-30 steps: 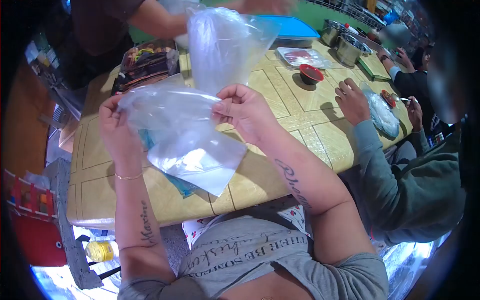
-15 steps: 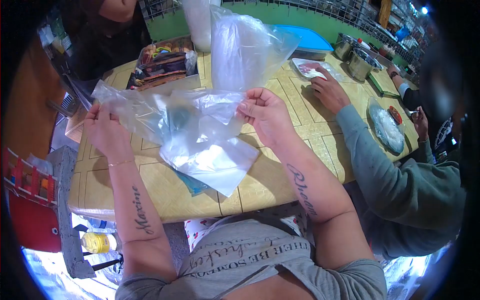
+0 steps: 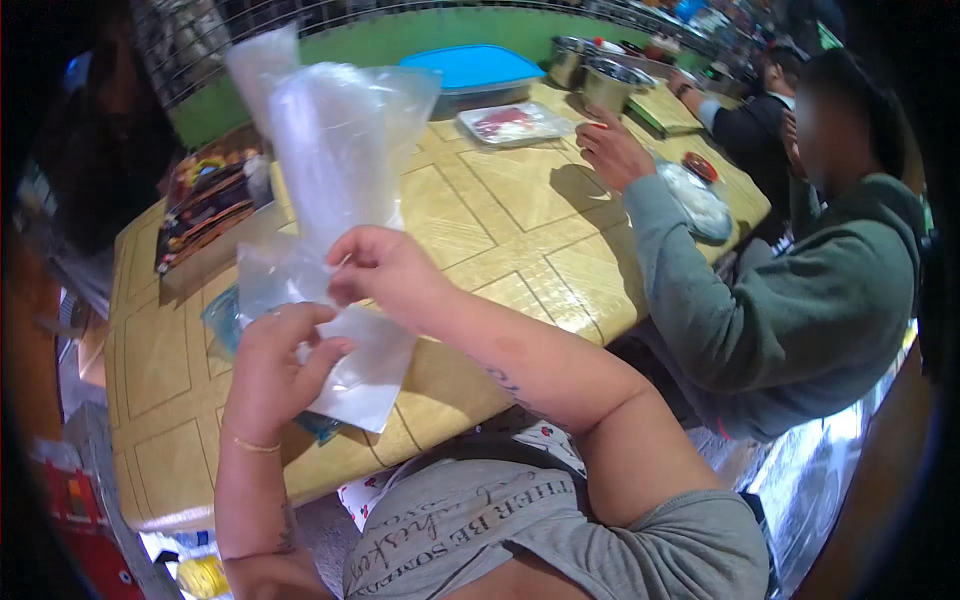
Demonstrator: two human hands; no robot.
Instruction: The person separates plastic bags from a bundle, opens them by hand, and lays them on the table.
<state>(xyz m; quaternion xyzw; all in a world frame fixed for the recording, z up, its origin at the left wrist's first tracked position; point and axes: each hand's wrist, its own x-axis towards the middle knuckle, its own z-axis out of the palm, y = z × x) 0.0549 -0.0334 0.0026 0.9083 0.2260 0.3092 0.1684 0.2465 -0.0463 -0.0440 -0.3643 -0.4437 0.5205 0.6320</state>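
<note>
Some clear plastic bags (image 3: 372,372) lie flat on the table (image 3: 500,250), just under and between the hands, probably set there so both reach the film without stretching. Left hand (image 3: 275,365) is over the near-left side of the bags, thumb and fingers well parted with a gap showing; no firm hold visible, maybe brushing the plastic. Right hand (image 3: 385,275) is just beyond it, fingers curled toward the thumb, gap narrow, right by the film; cannot tell if a sheet is pinched, too blurred. Hands close together, tips toward each other, which I'd say suits thin, slippery plastic. Blue packet (image 3: 222,318) pokes out from under the bags, left of the grip. Tall bundle (image 3: 325,150) in clear plastic stands upright just past the right hand, likely parked there for easy reach. Box (image 3: 225,245) with mixed items sits beyond the left hand, off to the side, seemingly out of the elbows' way. Farther off, right of the grip: meat tray (image 3: 515,123), and near it a co-worker's hand (image 3: 615,150), raised, well apart from both hands.
</note>
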